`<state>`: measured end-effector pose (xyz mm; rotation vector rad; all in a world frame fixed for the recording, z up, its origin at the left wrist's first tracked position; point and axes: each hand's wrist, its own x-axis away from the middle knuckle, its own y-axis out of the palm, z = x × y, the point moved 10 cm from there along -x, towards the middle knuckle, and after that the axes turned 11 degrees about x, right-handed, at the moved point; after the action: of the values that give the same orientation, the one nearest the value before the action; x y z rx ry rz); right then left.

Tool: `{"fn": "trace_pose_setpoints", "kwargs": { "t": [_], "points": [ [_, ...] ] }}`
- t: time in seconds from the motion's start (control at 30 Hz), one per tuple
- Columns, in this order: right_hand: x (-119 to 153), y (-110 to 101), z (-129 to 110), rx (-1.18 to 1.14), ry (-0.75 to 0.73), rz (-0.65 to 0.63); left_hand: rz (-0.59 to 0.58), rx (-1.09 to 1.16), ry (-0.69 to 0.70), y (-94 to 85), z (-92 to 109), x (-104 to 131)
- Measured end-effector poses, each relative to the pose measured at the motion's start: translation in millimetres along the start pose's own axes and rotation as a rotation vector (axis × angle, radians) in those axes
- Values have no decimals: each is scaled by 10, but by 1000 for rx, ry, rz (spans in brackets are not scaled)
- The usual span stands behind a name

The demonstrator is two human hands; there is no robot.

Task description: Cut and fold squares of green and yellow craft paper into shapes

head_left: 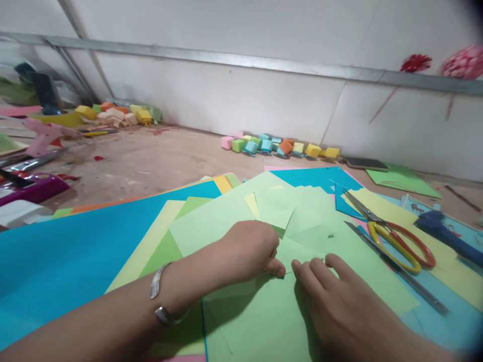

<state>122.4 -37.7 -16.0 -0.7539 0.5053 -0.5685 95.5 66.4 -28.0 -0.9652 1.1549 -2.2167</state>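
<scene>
Left hand [251, 251] and right hand [332, 296] on smooth green paper [260, 322], left grip pinched together, right grip unclear

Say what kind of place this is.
Probably a paper-craft workspace: coloured sheets cover the surface, with scissors beside the right hand and small paper cubes lined up near the wall.

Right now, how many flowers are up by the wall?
2: a red flower by the metal rail, and a pink flower farther right. More may be hidden off the edge.
</scene>
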Motion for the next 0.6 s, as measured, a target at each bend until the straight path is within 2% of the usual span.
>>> {"fn": "trace_pose_setpoints", "kwargs": {
  "t": [0.2, 0.43, 0.6],
  "points": [
    [118, 210, 187, 127, 125, -161, 13, 24, 16, -3, 4, 4],
    [77, 237, 108, 175, 12, -232, 78, -30, -27, -4, 41, -24],
    [67, 232, 151, 138, 28, -215, 40, -28, -16, 11, 19, 5]
  ]
}}
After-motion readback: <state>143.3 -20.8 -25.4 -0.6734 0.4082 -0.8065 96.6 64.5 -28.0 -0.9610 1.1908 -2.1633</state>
